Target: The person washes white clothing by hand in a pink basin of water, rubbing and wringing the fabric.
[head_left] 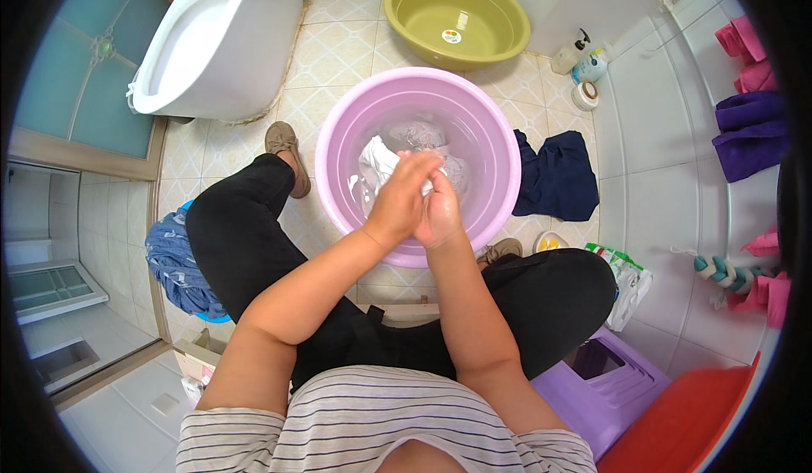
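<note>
A pink plastic basin (334, 184) with water stands on the tiled floor between my feet. Over it my left hand (401, 203) and my right hand (441, 210) are pressed together, both closed on a white cloth (379, 159). Part of the cloth shows between the fingers, and the rest hangs to the left over the water. Whitish lacy fabric (419, 136) lies in the water just beyond my hands. The fingers partly hide one another.
Beyond the basin stands an olive-green basin (457, 10), with a toilet (222, 48) at the upper left. Dark blue clothing (561, 178) lies right of the pink basin; bottles (574, 54) stand by the wall. Patterned blue fabric (181, 264) is beside my left knee, a purple plastic stool (596, 390) at lower right.
</note>
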### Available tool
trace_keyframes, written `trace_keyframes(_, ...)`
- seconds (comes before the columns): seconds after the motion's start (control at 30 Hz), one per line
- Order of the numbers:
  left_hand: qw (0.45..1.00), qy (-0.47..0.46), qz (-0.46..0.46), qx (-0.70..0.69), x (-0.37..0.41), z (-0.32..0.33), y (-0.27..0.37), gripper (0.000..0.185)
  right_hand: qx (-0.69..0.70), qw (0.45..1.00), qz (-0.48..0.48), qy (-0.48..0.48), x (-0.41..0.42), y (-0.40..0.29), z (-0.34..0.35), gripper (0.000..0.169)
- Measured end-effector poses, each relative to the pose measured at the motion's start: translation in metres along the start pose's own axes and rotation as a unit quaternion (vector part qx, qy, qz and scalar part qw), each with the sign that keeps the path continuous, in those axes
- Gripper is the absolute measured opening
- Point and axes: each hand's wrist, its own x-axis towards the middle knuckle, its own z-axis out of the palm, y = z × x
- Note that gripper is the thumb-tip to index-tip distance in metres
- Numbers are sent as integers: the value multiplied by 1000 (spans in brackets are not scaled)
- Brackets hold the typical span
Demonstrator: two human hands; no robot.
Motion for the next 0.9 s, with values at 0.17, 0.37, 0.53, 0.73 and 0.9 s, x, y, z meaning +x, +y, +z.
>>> trace_keyframes(0.17, 990, -71, -16, 119, -3, 3, 10, 35, 20, 998, -22, -56, -5, 7, 2, 48)
trace_keyframes(0.37, 960, -62, -190, 195, 11, -6, -19, 43, -22, 998, 41, -53, -6, 20, 0, 53)
trace_keyframes(0.53, 979, -143, -101, 106, -17, 10, 10, 48, 83, 996, -19, -15, -5, 7, 6, 51)
trace_keyframes(0.73, 967, -107, -174, 152, 6, 2, -8, 51, -17, 996, -18, -90, -9, 16, 6, 49)
trace_keyframes(0.9, 965, -68, -113, 228, -4, 5, -8, 54, 58, 991, 1, -122, -9, 14, 4, 51)
